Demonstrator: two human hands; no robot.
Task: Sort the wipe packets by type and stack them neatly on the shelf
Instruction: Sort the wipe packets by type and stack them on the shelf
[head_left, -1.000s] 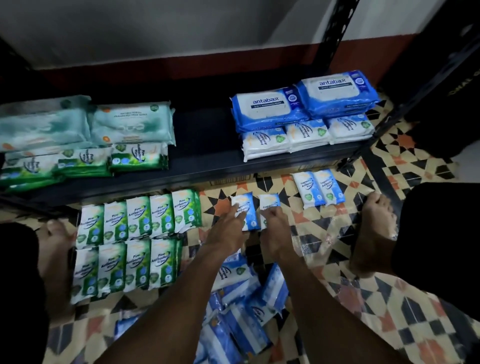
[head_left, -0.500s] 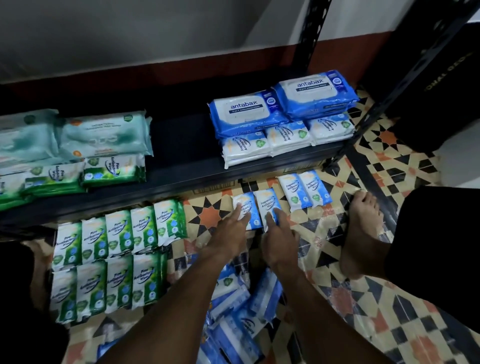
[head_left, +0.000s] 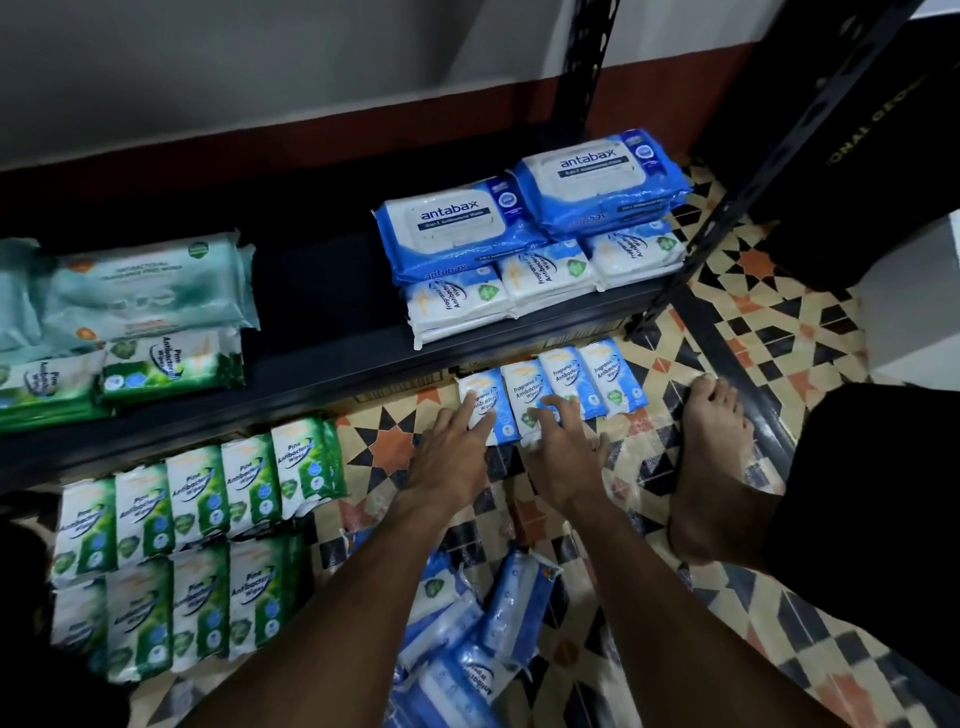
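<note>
Several small blue fragrance-free wipe packets (head_left: 566, 384) lie side by side in a row on the tiled floor below the black shelf (head_left: 332, 364). My left hand (head_left: 452, 457) lies flat with straight fingers on the leftmost packet (head_left: 480, 405) of that row. My right hand (head_left: 563, 457) presses with spread fingers on the second packet (head_left: 524, 395). On the shelf's right stand two large blue antabax packs (head_left: 519, 208) over white fragrance-free packets (head_left: 540, 275). Green pine packets (head_left: 166, 364) and pale teal packs (head_left: 150, 286) sit on the shelf's left.
Two rows of green pine packets (head_left: 197, 545) lie on the floor at the left. A loose heap of blue packets (head_left: 467, 649) lies between my forearms. My bare right foot (head_left: 711, 467) rests on the tiles at the right. A black shelf post (head_left: 737, 208) slants down at the right.
Both hands slid the two blue packets to the right across the floor until they joined the other pair into one row. The camera view also shifted left.
</note>
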